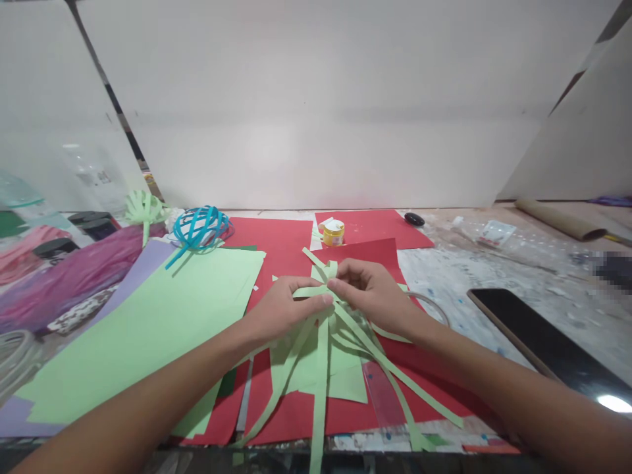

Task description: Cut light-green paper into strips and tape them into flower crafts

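Observation:
Light green paper strips point(320, 368) meet at a centre and fan out toward me and to the sides. My left hand point(291, 306) pinches the bunch where the strips cross, thumb tip near the middle. Opposite it, my right hand point(372, 293) is closed on the same crossing, with a short curled strip end above its fingertips. Beneath the strips lie light green paper pieces point(296, 368) on red sheets point(276, 421). Just beyond my hands stands a small yellow tub point(333, 233) with white material on top.
Light green sheets point(197, 309) are stacked at left. A blue paper-strip ball point(200, 227) and a green one point(145, 207) stand behind them, near a pink plastic bag point(99, 270). At right are a phone point(538, 342), a clear bottle point(518, 245) and a cardboard tube point(563, 220).

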Motion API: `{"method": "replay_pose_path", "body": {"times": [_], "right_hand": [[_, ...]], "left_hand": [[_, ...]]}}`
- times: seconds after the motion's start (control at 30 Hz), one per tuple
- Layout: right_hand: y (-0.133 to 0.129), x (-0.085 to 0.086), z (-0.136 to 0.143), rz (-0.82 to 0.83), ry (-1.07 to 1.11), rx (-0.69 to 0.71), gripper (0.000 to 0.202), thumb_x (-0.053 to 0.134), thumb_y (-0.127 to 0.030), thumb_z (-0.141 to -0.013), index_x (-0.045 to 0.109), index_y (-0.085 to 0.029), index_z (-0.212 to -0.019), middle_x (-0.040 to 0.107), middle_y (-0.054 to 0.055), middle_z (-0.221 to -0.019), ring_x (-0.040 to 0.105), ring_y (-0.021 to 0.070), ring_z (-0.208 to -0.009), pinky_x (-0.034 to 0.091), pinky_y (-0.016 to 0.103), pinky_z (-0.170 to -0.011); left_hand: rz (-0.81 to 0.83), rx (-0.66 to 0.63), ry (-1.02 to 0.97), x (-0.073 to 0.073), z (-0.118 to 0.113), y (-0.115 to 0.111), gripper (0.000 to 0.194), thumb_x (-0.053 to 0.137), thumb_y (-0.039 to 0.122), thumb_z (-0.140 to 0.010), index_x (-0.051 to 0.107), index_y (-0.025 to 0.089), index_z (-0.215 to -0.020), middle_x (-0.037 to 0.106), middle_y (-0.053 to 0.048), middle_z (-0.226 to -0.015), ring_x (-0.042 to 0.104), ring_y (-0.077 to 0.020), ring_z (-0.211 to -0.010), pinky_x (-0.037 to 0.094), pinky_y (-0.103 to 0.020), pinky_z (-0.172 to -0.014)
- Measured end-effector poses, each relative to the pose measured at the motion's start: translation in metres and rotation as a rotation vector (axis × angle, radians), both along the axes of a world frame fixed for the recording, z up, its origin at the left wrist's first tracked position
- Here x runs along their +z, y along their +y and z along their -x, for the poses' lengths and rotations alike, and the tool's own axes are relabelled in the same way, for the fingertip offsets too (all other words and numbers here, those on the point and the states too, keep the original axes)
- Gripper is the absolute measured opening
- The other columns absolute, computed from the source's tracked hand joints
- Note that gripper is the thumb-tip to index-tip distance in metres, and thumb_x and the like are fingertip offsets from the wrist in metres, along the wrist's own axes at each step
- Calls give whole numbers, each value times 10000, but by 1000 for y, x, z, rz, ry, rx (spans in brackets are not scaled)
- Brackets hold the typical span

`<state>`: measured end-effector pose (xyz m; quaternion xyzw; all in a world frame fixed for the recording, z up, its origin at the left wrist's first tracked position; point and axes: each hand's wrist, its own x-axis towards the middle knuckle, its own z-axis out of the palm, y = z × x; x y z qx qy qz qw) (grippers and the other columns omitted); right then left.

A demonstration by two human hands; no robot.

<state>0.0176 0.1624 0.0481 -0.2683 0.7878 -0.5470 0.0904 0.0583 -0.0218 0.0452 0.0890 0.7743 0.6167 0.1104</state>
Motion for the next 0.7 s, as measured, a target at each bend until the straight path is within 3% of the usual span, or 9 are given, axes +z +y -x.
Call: {"method": "replay_pose_path", "body": {"times": [0.1,0.23,0.43,0.7], "right_hand": [[0,-1,0,49,-20,-11,217,582,-377,-863,548,-193,-752,480,-27,-662,433,110,-572,336,252,-516],[-2,-4,0,136,-16,-55,236,550,-402,-887,505,-204,-765,455,-36,-679,442,113,-594,356,257,-543],[-7,-8,-7,4,248,-186,143,562,-302,-879,528,-209,-775,558,9,-842,525,169,-807,378,280,-639],[-13,-18,-11,73,353,-232,165,557,-282,-886,487,-214,-753,549,34,-1004,523,205,-1040,389,324,-852]], "left_hand": [[7,-25,30,1,0,1,263,610,392,-819,672,138,-788,585,1,-664,537,-119,-605,421,-221,-583],[4,80,-58,-2,0,2,245,612,373,-812,642,145,-730,552,16,-603,499,-98,-528,405,-205,-521],[-71,193,-94,-13,0,6,288,636,437,-790,638,154,-735,554,12,-620,508,-107,-517,426,-217,-488],[-288,235,-166,-9,-10,20,357,712,464,-733,537,173,-622,472,54,-535,465,-87,-467,471,-229,-500]]}}
